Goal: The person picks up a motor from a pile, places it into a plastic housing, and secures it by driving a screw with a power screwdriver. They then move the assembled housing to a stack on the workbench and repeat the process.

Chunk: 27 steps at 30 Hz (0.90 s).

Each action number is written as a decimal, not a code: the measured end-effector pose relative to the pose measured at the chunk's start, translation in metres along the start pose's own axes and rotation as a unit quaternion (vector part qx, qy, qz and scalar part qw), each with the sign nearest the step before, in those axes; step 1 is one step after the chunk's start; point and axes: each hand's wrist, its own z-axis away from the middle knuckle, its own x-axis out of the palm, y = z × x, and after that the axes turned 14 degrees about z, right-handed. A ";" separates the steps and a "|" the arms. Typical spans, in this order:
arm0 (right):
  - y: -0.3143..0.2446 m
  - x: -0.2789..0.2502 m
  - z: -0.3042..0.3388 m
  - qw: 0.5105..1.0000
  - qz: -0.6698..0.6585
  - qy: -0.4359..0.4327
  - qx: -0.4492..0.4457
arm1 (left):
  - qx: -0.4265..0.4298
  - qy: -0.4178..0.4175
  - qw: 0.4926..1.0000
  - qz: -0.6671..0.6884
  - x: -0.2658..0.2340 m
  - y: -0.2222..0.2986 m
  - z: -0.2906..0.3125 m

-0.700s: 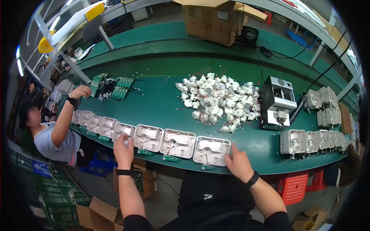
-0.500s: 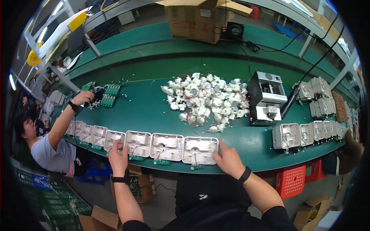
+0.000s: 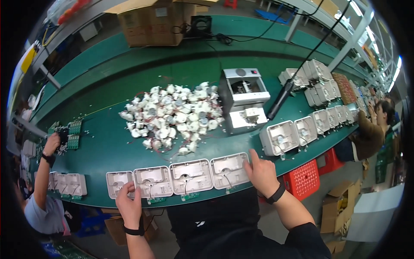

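A short row of white plastic housings (image 3: 190,176) lies open side up along the near table edge, wires inside and small green circuit boards (image 3: 189,197) hanging at their front. My left hand (image 3: 129,205) is closed on the near right corner of the leftmost housing (image 3: 118,179), fingertips over its rim. At the opposite end, my right hand (image 3: 263,173) rests against the right side of the rightmost housing (image 3: 230,169). Its index finger is stretched out and its thumb touches the rim; the other fingers are partly hidden.
White motor-like parts with wires (image 3: 172,114) are heaped mid-table. A grey-black bench machine (image 3: 246,101) stands right of them. More housings line the right edge (image 3: 280,137) and left (image 3: 71,184). A co-worker's hand (image 3: 52,143) reaches circuit boards (image 3: 74,134). Red stools (image 3: 302,179) stand below.
The view has swung right. The housings between my hands have shifted right along the edge, and a gap now separates them from those at left. Both hands stay at the row.
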 end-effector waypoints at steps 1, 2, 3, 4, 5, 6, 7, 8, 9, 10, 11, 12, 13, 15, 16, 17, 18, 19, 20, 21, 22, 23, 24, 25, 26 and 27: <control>0.005 -0.001 -0.001 1.000 -0.002 0.023 0.012 | -0.008 -0.006 1.000 0.007 0.005 0.006 0.002; 0.009 -0.003 0.000 0.999 -0.005 0.047 0.023 | -0.016 -0.010 1.000 0.013 0.011 0.011 0.005; 0.013 -0.005 0.001 0.999 -0.001 0.046 0.025 | -0.017 -0.012 1.000 0.016 0.017 0.016 0.007; 0.013 -0.008 0.002 0.998 -0.003 0.059 0.027 | -0.023 -0.011 0.999 0.020 0.021 0.021 0.009; 0.012 -0.011 0.003 0.997 -0.005 0.072 0.027 | -0.029 -0.008 0.999 0.022 0.024 0.025 0.011; 0.010 -0.013 0.004 0.996 -0.009 0.084 0.027 | -0.036 -0.005 0.999 0.023 0.026 0.028 0.013; 0.010 -0.013 0.006 0.996 -0.012 0.083 0.021 | -0.039 0.000 0.999 0.020 0.028 0.031 0.014; 0.012 -0.013 0.009 0.996 -0.001 0.088 0.028 | -0.020 -0.006 1.000 0.014 0.031 0.032 0.014; 0.014 -0.014 0.013 0.995 0.011 0.093 0.036 | -0.002 -0.011 1.000 0.007 0.033 0.033 0.013; 0.014 -0.014 0.016 0.994 0.022 0.098 0.043 | 0.017 -0.017 1.000 0.001 0.034 0.035 0.012; 0.012 -0.016 0.017 0.994 0.018 0.098 0.038 | 0.015 -0.012 1.000 -0.003 0.033 0.039 0.012; 0.010 -0.020 0.019 0.993 0.036 0.106 0.039 | 0.024 -0.029 0.999 -0.021 0.032 0.043 0.012; 0.008 -0.024 0.020 0.991 0.054 0.115 0.041 | 0.033 -0.047 0.998 -0.039 0.030 0.048 0.011; 0.003 -0.038 0.016 0.989 0.069 0.126 0.041 | 0.043 -0.062 0.995 -0.059 0.024 0.061 0.001; -0.002 -0.050 0.008 0.992 0.024 0.126 -0.019 | 0.067 -0.087 0.992 -0.059 0.018 0.072 -0.007; -0.010 -0.063 0.000 0.989 -0.021 0.124 -0.080 | 0.089 -0.113 0.988 -0.060 0.011 0.083 -0.015; -0.018 -0.071 -0.009 0.981 -0.065 0.122 -0.139 | 0.111 -0.138 0.982 -0.060 0.008 0.091 -0.024; -0.030 -0.076 -0.022 0.977 -0.056 0.101 -0.180 | 0.112 -0.137 0.982 -0.061 0.012 0.100 -0.036; -0.046 -0.080 -0.037 0.971 -0.047 0.081 -0.220 | 0.143 -0.210 0.966 -0.043 0.019 0.111 -0.049; -0.057 -0.075 -0.054 0.960 -0.036 0.097 -0.262 | 0.176 -0.283 0.943 -0.020 0.028 0.122 -0.062; -0.068 -0.064 -0.073 0.944 -0.028 0.118 -0.306 | 0.211 -0.314 0.925 -0.030 0.042 0.124 -0.073; -0.078 -0.053 -0.089 0.947 -0.003 0.070 -0.313 | 0.246 -0.342 0.906 -0.042 0.059 0.119 -0.084; -0.087 -0.043 -0.103 0.947 0.024 0.023 -0.318 | 0.256 -0.381 0.885 -0.072 0.074 0.117 -0.093; -0.095 -0.036 -0.111 0.946 0.026 0.027 -0.321 | 0.265 -0.419 0.862 -0.101 0.086 0.115 -0.099; -0.101 -0.028 -0.120 0.943 0.042 0.020 -0.329 | 0.266 -0.416 0.864 -0.102 0.094 0.115 -0.104; -0.106 -0.022 -0.124 0.940 0.058 0.011 -0.336 | 0.269 -0.423 0.856 -0.128 0.101 0.113 -0.105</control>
